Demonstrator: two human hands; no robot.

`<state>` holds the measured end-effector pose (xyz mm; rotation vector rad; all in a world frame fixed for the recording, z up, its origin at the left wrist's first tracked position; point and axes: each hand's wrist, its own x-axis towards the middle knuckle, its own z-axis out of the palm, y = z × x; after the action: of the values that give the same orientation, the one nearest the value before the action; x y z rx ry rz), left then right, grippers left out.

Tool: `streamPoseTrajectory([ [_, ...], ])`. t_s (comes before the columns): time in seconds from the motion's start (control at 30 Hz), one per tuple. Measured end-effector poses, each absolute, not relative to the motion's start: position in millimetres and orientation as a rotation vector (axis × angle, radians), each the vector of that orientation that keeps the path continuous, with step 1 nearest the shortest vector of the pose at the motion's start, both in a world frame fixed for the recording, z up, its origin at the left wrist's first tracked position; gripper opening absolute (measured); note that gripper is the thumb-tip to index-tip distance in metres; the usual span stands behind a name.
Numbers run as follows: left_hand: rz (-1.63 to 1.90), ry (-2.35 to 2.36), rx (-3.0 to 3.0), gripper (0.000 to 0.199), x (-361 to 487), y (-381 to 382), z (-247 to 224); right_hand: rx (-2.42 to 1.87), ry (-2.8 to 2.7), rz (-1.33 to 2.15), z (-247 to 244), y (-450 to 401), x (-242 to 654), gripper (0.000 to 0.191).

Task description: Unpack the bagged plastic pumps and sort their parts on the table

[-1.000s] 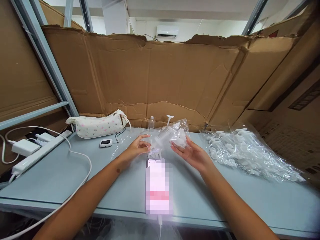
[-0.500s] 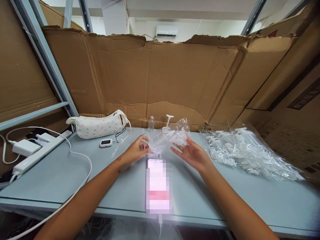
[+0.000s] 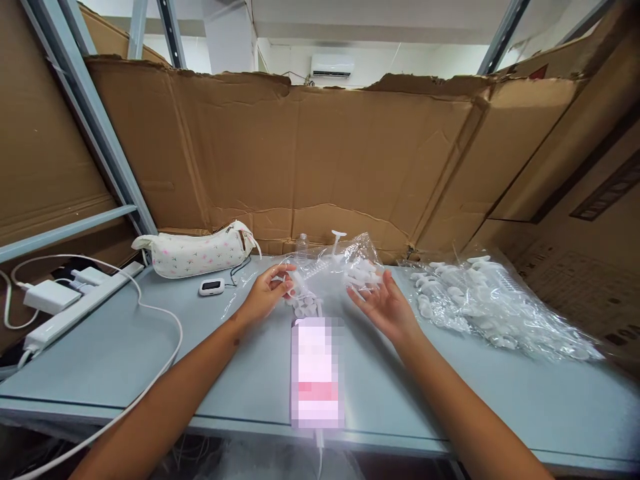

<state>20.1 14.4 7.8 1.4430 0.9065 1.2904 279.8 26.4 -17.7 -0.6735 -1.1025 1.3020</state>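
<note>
A clear plastic bag [image 3: 327, 270] holding small white plastic parts lies between my hands, behind the phone [image 3: 317, 373]. My left hand [image 3: 270, 288] pinches the bag's left edge, thumb against fingers. Beneath that edge, a cluster of white ring-like pieces [image 3: 305, 305] shows near the phone's top. With fingers apart and palm turned up, my right hand [image 3: 384, 303] supports the right part of the bag, where white parts are bunched. A white T-shaped piece [image 3: 339, 235] stands upright behind the bag, next to a small clear bottle [image 3: 302, 245].
On the right lies a large clear bag of white parts [image 3: 490, 300]. A patterned pouch [image 3: 200, 253], a small white device [image 3: 211, 287] and a power strip [image 3: 85, 307] with a white cable are on the left. Cardboard [image 3: 320, 147] walls the back.
The bag has spread out and risen between my hands, now partly covering the bottle. More ring-like pieces show by the phone. My left hand has shifted slightly left and up.
</note>
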Motion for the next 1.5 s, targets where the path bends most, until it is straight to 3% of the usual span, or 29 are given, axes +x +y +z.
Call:
streamPoseTrajectory([
  [0.2, 1.210, 0.802, 1.461, 0.037, 22, 12, 6, -0.607, -1.144, 1.441, -15, 17, 272, 0.046],
  [0.33, 1.159, 0.799, 1.501, 0.033, 23, 10, 5, -0.580, -1.038, 1.600, -14, 11, 265, 0.034],
  [0.6, 1.604, 1.107, 1.351, 0.019, 10, 29, 5, -0.472, -0.791, 1.480, -2, 21, 292, 0.010],
  [0.8, 1.844, 1.522, 1.717, 0.014, -5, 39, 0, -0.409, -0.458, 1.461, 11, 18, 300, 0.013],
  [1.13, 1.310, 1.632, 2.490, 0.024, 0, 38, -14, -0.416, -0.445, 1.509, 14, 14, 296, 0.021],
  [1.5, 1.143, 1.342, 2.294, 0.021, 13, 52, -22, -0.435, -0.438, 1.536, 16, 13, 292, 0.028],
])
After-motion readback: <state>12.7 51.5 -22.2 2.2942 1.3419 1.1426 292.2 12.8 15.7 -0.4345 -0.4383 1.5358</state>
